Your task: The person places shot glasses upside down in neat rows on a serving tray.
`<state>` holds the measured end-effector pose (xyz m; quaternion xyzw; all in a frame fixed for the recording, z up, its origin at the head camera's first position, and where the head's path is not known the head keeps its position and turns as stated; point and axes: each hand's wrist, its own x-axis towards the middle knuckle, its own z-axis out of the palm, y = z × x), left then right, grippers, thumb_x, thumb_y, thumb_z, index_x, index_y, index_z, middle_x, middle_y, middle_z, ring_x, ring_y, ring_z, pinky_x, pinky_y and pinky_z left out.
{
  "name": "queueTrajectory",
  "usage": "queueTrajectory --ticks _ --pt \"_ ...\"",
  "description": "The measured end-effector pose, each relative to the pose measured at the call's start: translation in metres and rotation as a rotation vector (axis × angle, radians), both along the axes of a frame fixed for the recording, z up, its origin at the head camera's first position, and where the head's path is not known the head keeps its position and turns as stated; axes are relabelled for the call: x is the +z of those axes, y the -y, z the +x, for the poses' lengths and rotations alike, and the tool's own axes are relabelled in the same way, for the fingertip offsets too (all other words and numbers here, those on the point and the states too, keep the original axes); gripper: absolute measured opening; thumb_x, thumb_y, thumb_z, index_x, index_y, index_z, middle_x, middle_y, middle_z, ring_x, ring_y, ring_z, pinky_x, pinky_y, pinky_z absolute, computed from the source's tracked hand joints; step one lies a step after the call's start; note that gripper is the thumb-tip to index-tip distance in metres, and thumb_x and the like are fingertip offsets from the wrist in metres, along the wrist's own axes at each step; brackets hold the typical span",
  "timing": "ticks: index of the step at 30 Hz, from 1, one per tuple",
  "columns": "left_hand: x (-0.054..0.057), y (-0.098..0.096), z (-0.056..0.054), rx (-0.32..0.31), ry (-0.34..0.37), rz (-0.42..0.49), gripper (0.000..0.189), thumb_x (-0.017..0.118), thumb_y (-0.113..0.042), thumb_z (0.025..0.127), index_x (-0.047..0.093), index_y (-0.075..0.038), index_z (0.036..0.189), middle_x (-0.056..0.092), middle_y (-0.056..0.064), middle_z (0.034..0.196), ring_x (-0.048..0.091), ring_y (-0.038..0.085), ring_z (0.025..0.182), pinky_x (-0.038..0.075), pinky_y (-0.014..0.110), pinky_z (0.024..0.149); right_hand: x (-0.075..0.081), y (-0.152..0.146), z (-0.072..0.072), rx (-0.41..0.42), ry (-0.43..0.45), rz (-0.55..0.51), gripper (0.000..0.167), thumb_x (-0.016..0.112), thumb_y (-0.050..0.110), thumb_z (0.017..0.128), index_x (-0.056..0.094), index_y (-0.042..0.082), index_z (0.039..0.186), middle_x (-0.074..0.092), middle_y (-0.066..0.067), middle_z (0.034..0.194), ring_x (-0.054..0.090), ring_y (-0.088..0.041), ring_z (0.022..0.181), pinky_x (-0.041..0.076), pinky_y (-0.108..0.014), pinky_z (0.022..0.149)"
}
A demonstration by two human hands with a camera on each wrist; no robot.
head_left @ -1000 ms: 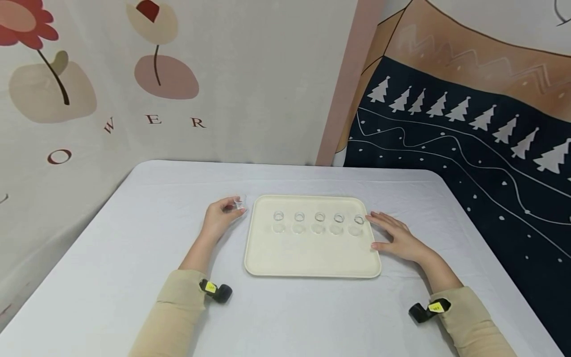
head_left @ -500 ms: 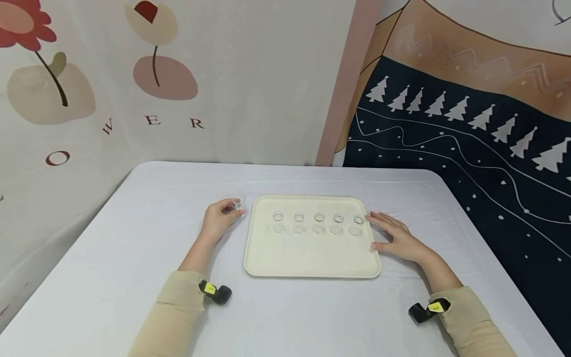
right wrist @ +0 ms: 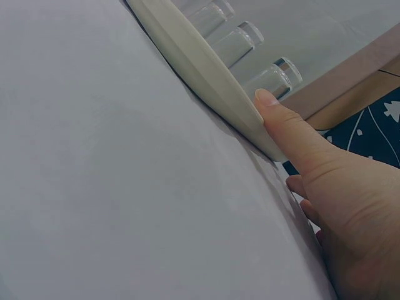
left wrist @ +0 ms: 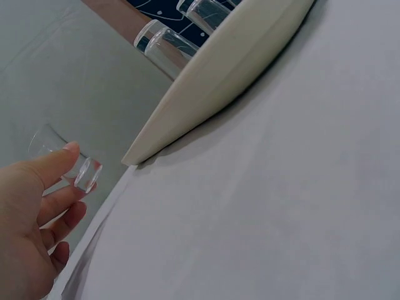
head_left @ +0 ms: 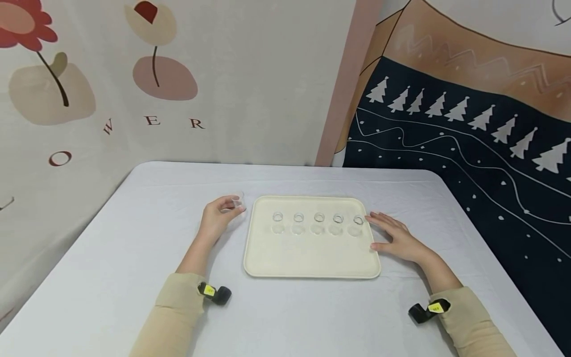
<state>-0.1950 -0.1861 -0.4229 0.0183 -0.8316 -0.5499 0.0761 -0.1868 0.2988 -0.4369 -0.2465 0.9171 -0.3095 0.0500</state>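
Observation:
My left hand point(head_left: 217, 216) pinches a small clear shot glass point(head_left: 238, 200) between thumb and fingers, to the left of the tray and apart from it. In the left wrist view the glass point(left wrist: 82, 173) has its thick base low and its rim up. A cream tray point(head_left: 312, 260) lies on the table. Several similar glasses point(head_left: 318, 223) stand on it in a row, bases up and rims down. My right hand point(head_left: 399, 240) lies at the tray's right edge with its fingers extended, the thumb point(right wrist: 275, 112) touching the rim close to the end glass point(right wrist: 270, 79).
A white cloth point(head_left: 312, 317) covers the table. Behind it hang a pale flower-print curtain point(head_left: 258, 99) and a dark curtain with white trees point(head_left: 446, 129). Cameras are strapped to the left sleeve point(head_left: 171, 307) and right sleeve point(head_left: 473, 317).
The glass in my left hand has shifted slightly up and its tilt looks a little different. My right hand and the glasses on the tray stay as they were.

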Motion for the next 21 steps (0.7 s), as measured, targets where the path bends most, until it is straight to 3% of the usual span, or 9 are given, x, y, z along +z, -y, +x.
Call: queueTrajectory --ticks 6,10,21 --pt "0.006 -0.002 0.002 -0.012 -0.107 -0.010 0.037 0.075 -0.024 0.085 0.065 -0.007 0.117 0.067 0.010 0.106 0.057 0.020 0.099 0.041 0.033 0.082 -0.001 -0.001 0.000 -0.005 0.004 -0.004 0.074 0.073 0.035 0.083 0.041 0.011 0.145 0.027 -0.022 0.151 0.013 -0.045 0.139 0.004 -0.067 0.104" --pt "0.012 -0.003 0.003 -0.016 -0.168 -0.051 0.036 0.073 -0.023 0.087 0.066 -0.002 0.115 0.066 0.009 0.112 0.056 0.020 0.099 0.038 0.031 0.079 -0.001 0.000 0.000 -0.006 0.005 -0.008 0.074 0.073 0.035 0.083 0.041 0.011 0.145 0.027 -0.022 0.151 0.013 -0.045 0.139 0.003 -0.067 0.104" --pt "0.024 -0.003 0.006 -0.041 -0.223 -0.094 0.041 0.068 -0.027 0.090 0.063 -0.008 0.126 0.063 0.009 0.106 0.052 0.023 0.100 0.037 0.029 0.077 0.000 0.000 0.000 -0.009 0.006 -0.004 0.075 0.074 0.035 0.083 0.041 0.010 0.145 0.027 -0.023 0.151 0.014 -0.045 0.139 0.004 -0.067 0.104"
